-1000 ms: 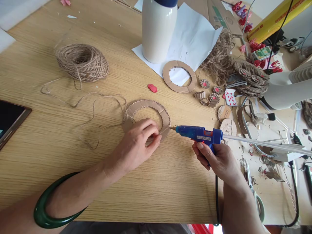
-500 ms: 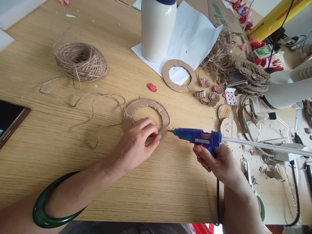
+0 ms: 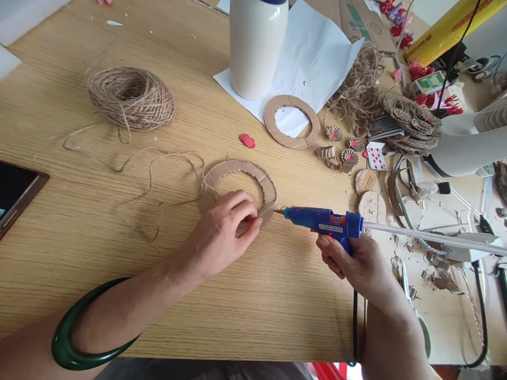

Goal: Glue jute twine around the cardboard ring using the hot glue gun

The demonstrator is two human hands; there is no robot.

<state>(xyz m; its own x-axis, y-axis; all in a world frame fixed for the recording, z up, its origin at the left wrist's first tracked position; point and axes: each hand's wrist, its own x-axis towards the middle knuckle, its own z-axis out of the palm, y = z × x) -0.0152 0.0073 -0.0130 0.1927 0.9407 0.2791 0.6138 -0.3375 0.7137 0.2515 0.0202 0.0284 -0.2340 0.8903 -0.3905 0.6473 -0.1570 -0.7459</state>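
A cardboard ring (image 3: 225, 170) lies on the table with twine along its outer edge. My left hand (image 3: 227, 221) rests over the ring's near side, thumb and forefinger pinching the twine close to the right rim. The fingers cover part of the ring. In my right hand (image 3: 352, 264) is a blue hot glue gun (image 3: 322, 221), held level with its nozzle tip at the ring's right edge. A long clear glue stick (image 3: 428, 236) sticks out of its back. Loose twine (image 3: 150, 174) trails left from the ring towards a twine ball (image 3: 130, 100).
A white bottle (image 3: 257, 53) stands on white paper (image 3: 317, 42) at the back. Another cardboard ring (image 3: 273, 126) and red paper circles (image 3: 247, 141) lie nearby. Rosettes (image 3: 348, 157), scissors (image 3: 407, 290) and scraps crowd the right. A phone (image 3: 19, 195) lies at left.
The glue gun and my right hand have shifted very slightly to the right. My left hand stays in place on the ring.
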